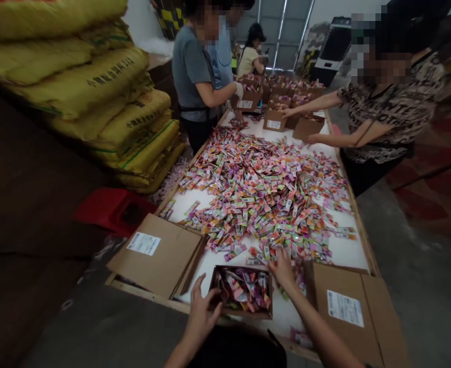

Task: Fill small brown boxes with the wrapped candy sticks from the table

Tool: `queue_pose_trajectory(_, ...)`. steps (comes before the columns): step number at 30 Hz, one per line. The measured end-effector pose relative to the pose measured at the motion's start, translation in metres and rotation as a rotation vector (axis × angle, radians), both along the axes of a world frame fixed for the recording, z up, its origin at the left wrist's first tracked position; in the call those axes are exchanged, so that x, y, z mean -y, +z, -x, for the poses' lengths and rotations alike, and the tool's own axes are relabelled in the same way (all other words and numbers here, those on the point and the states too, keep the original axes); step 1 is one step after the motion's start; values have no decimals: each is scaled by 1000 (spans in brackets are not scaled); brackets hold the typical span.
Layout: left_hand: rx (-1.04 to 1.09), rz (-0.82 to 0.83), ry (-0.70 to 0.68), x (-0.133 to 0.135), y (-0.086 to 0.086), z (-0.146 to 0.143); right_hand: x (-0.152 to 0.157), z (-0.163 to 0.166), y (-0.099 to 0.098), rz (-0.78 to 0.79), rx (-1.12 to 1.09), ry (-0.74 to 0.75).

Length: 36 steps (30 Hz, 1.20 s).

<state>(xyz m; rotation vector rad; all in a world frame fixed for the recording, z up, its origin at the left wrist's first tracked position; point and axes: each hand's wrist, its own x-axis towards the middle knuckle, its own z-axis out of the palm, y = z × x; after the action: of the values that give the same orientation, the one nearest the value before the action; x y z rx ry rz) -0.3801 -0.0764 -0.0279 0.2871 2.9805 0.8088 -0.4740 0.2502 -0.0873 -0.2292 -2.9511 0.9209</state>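
Print on the heaped packets (pixel 263 189) and on the white label (pixel 345 308) of the flat carton (pixel 378 317) is too small to read. The carton and both forearms run off the bottom edge. The left hand (pixel 201 306) loses its fingertips at the small box (pixel 244 313), the right hand (pixel 282 268) among packets; neither grip is clear. Far boxes (pixel 275 120) blur together.

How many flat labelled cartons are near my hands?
2. The left carton lies left of the open box held by the left hand; the right carton lies right of it. More may hide underneath.
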Motion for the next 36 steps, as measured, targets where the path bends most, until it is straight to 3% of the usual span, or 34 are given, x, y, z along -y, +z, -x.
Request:
queue_pose_trajectory(4, 306, -162, 31, -2, -15, -3, 49, 69, -22, -209, 74, 386)
queue_pose_trajectory(7, 341, -182, 50, 0, -25, -13, 96, 102, -28, -321, 133, 782)
queue_pose_trajectory(9, 337, -181, 57, 1, -30, -19, 124, 120, -32, -318, 119, 966)
queue_pose_trajectory(13, 357, -157, 94, -2, -35, -23, 161, 157, -37, -252, 160, 944)
queue_pose_trajectory(17, 401, -148, 145, -9, -31, -21, 167, 176, -30, -242, 181, 889)
queue_pose_trajectory(22, 385, -220, 128, -12, -22, -13, 126, 165, 6, -229, 191, 762)
queue_pose_trajectory(29, 372, -324, 59, -12, -6, 7, 36, 136, 96, -141, 152, 521)
queue_pose_trajectory(33, 387, -346, 58, -13, -2, 12, 42, 63, 134, -24, 182, 634)
queue_pose_trajectory(36, 373, -378, 45, -11, -3, 12, 68, 4, 133, -120, 271, 764)
